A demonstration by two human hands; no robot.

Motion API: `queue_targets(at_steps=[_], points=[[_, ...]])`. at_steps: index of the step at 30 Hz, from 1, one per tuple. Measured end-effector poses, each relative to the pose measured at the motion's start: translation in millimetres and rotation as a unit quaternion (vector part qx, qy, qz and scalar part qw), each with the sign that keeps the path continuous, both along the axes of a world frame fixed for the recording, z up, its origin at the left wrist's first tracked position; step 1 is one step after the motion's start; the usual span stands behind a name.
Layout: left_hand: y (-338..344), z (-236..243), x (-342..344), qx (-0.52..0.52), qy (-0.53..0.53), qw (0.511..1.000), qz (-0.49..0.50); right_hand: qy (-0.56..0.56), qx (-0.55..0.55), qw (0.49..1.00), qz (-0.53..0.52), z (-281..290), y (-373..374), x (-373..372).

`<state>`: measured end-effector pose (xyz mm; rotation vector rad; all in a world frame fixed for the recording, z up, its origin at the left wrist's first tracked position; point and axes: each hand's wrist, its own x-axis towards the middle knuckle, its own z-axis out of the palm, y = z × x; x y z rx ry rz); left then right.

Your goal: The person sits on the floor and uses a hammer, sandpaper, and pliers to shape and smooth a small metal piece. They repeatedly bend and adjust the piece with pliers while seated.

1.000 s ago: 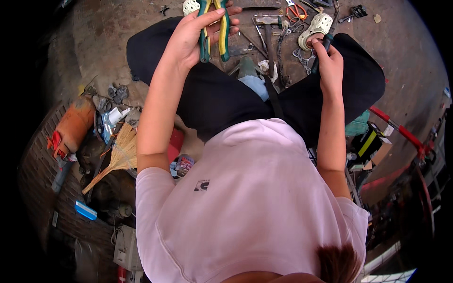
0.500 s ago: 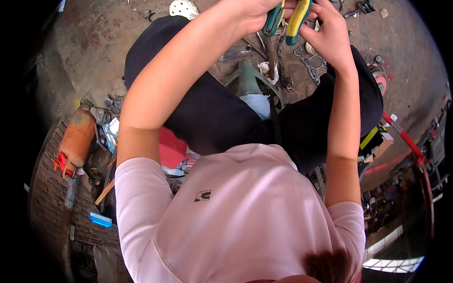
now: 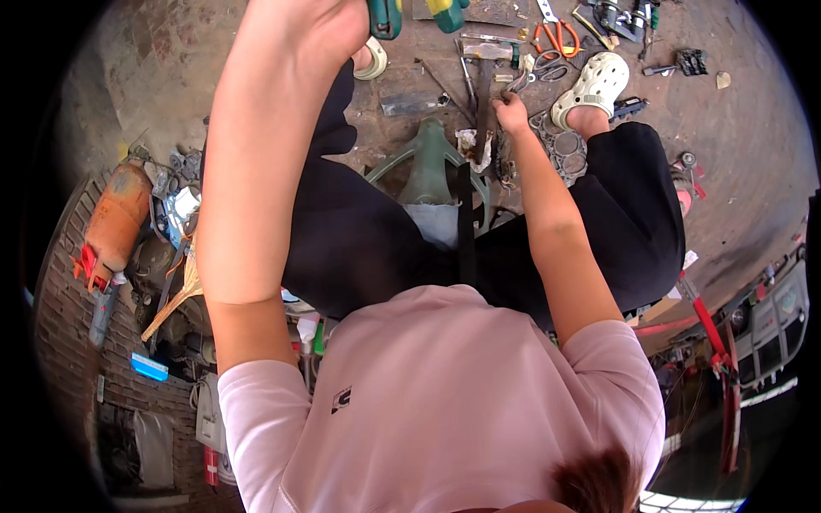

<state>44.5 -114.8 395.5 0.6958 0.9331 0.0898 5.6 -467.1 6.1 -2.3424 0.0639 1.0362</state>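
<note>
At the top edge my left hand is closed around pliers with green and yellow handles. Their jaws lie outside the picture. My right hand reaches down to the ground with its fingers curled together; whether anything is in them is hidden. Just left of it lies a hammer, its dark handle pointing toward me. A pair of grey scissors rests beyond the right hand, with orange-handled scissors farther off. A flat metal gasket lies to the right of my wrist.
Between my legs stands a green plastic stool. My right foot wears a cream clog. An orange gas cylinder and a straw broom are at the left. A red metal bar rises at the right.
My right hand has let go of the pliers and moved down to the ground beside the hammer. My left hand has shifted left, still holding the pliers. The view has shifted too.
</note>
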Motion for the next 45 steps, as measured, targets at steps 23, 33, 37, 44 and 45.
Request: queue_targets(at_steps=[23,33,37,44,45], points=[[-16.2,-6.0,15.8,-0.029,0.016,0.999,0.024,0.016,-0.217,0.927,-0.306,-39.7,55.5,-1.1],[-17.7,-7.8,16.7,-0.023,0.026,0.999,0.021,0.006,0.030,0.901,-0.432,-3.6,50.5,-87.8],[-20.9,-4.4,21.1,-0.020,0.031,0.999,0.036,0.026,-0.009,0.922,-0.387,-30.2,4.8,-100.1],[-26.0,12.0,16.4,0.007,-0.057,0.998,0.013,0.112,-0.134,0.947,-0.271,-34.7,-99.2,-72.5],[-25.2,13.1,16.0,-0.010,-0.067,0.998,0.014,0.132,-0.148,0.946,-0.258,-27.5,-104.9,-65.1]])
